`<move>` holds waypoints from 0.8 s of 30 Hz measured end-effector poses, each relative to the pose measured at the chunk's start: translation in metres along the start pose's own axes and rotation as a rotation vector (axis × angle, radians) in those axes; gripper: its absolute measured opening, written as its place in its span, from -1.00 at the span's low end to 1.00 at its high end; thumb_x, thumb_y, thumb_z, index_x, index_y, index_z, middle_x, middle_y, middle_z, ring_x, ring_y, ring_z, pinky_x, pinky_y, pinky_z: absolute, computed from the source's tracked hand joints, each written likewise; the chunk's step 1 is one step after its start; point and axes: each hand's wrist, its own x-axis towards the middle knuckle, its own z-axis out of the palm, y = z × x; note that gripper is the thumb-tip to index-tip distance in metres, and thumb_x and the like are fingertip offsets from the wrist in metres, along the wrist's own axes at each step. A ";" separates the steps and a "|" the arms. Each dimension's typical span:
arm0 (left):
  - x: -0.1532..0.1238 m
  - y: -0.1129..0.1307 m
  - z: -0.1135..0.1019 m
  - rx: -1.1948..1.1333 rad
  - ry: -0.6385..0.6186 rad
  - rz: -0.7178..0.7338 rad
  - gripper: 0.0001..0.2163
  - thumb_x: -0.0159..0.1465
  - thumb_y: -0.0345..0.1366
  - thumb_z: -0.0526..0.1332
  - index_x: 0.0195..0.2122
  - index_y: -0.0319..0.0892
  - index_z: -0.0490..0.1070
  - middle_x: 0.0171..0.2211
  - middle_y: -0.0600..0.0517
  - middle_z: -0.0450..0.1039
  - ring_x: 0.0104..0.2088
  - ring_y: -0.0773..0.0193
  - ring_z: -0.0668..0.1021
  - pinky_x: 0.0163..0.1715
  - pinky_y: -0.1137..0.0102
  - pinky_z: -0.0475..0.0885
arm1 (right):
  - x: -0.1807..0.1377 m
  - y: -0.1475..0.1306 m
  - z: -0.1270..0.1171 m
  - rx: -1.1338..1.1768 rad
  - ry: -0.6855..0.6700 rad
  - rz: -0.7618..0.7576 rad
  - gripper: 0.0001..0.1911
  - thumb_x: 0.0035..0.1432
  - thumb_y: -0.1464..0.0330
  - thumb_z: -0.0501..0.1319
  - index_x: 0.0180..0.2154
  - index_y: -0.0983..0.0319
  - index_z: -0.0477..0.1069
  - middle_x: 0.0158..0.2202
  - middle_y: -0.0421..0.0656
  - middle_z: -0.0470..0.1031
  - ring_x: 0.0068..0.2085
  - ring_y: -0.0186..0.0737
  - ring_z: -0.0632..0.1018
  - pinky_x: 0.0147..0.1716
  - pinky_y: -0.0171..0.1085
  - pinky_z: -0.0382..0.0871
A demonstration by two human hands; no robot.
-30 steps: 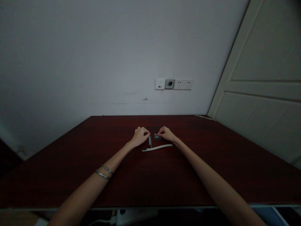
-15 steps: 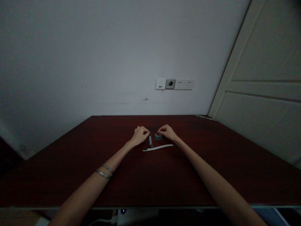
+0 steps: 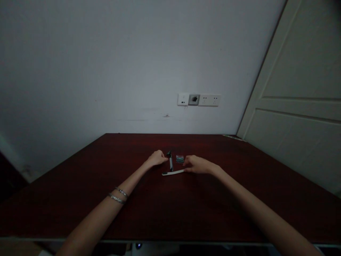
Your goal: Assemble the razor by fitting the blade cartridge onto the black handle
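Observation:
On a dark red table point(image 3: 170, 206) lie a short black and silver handle-like piece point(image 3: 170, 161), a small grey block point(image 3: 179, 158) and a long white strip point(image 3: 172, 172). My left hand point(image 3: 156, 158) rests curled on the table just left of the black piece, with nothing visibly in it. My right hand point(image 3: 196, 165) lies over the right end of the white strip, fingers closed onto it. The small block sits free between the hands, just behind my right fingers.
A white wall with a row of sockets point(image 3: 198, 100) rises behind the table. A pale panelled door point(image 3: 298, 106) stands at the right. Two thin bracelets point(image 3: 118, 195) circle my left forearm. The room is dim.
My right hand left the small grey block and came down toward me onto the white strip's right end. My left hand let go of the black piece and drew slightly left.

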 end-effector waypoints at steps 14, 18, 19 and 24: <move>0.004 0.041 0.013 0.232 -0.068 -0.109 -0.66 0.08 -0.09 0.12 -0.21 -0.18 0.44 -0.15 -0.21 0.48 -0.13 -0.01 0.51 -0.28 0.32 0.38 | -0.025 -0.016 0.001 -0.181 0.076 -0.043 -0.83 0.11 0.36 0.11 -0.31 0.24 0.46 -0.24 -0.07 0.43 -0.25 -0.21 0.47 -0.34 -0.35 0.28; 0.008 0.039 0.012 0.214 -0.117 -0.100 -0.64 0.05 -0.10 0.13 -0.20 -0.19 0.44 -0.16 -0.19 0.48 -0.15 0.00 0.52 -0.33 0.33 0.39 | -0.044 -0.002 -0.006 0.043 0.152 -0.036 -0.81 0.08 0.30 0.15 -0.35 0.25 0.47 -0.30 -0.10 0.45 -0.26 -0.24 0.46 -0.27 -0.32 0.28; 0.008 0.038 0.011 0.204 -0.123 -0.097 -0.65 0.04 -0.10 0.14 -0.21 -0.20 0.44 -0.17 -0.18 0.48 -0.17 0.02 0.52 -0.35 0.35 0.39 | -0.052 0.004 -0.008 0.127 0.180 -0.011 -0.79 0.07 0.27 0.15 -0.36 0.26 0.47 -0.32 -0.10 0.46 -0.29 -0.25 0.46 -0.28 -0.33 0.29; 0.005 0.036 0.003 0.131 -0.049 -0.075 -0.72 0.06 -0.14 0.12 -0.32 -0.21 0.47 -0.28 -0.12 0.52 -0.26 0.13 0.55 -0.42 0.44 0.37 | -0.102 0.052 -0.018 0.430 0.333 0.336 -0.67 0.01 0.16 0.15 -0.39 0.29 0.50 -0.52 -0.14 0.47 -0.53 -0.32 0.42 -0.55 -0.37 0.24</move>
